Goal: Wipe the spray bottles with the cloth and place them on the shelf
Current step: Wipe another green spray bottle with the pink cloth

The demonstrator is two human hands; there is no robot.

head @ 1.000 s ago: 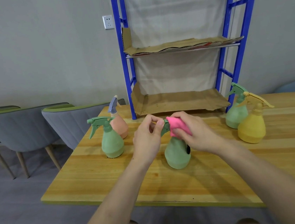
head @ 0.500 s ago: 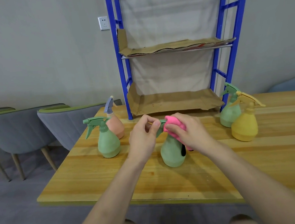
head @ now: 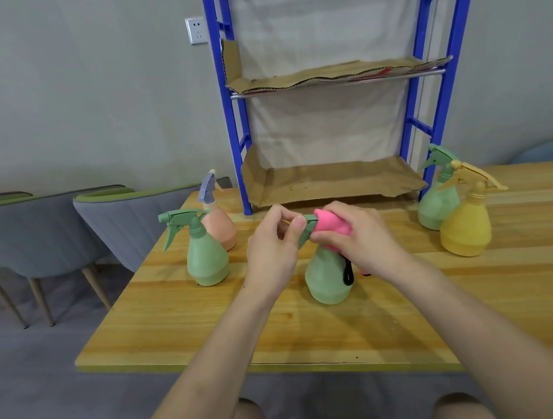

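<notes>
A person's left hand [head: 274, 247] pinches the nozzle of a green spray bottle [head: 328, 281] standing mid-counter [head: 485, 296], well back from the near edge. The right hand [head: 362, 237] presses a pink cloth [head: 334, 226] around its trigger head. Four other spray bottles flank it, leaving open wood before the blue shelf [head: 334, 182].

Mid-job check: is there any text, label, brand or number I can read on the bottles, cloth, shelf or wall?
None readable.
Spray bottles, such as the green one being wiped: plain, no labels showing.
Pink cloth: no print visible.
Upper shelf cardboard: red marks at its right edge, too blurred to read.
Wall socket: no lettering legible.
</notes>
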